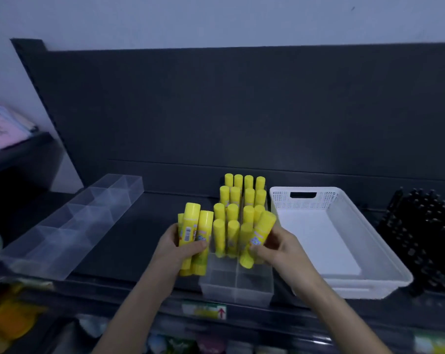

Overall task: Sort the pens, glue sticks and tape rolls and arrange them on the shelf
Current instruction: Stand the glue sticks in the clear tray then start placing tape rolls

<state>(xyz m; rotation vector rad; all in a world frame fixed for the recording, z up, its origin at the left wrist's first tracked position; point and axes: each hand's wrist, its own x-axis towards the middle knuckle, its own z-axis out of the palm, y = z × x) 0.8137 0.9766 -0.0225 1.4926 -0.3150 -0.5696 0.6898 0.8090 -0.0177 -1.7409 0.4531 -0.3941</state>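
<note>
My left hand (176, 247) holds a bunch of glue sticks (193, 236). My right hand (277, 247) holds one stick (257, 238) over the clear box (236, 284).

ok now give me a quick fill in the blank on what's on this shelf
1. The glue sticks standing in the clear organiser are ____ in colour.
2. The left hand grips a bunch of glue sticks; the right hand holds just ____.
3. The basket beside the organiser is ____ in colour.
4. The black pens stand to the basket's ____.
Missing words: yellow; one; white; right.
</note>
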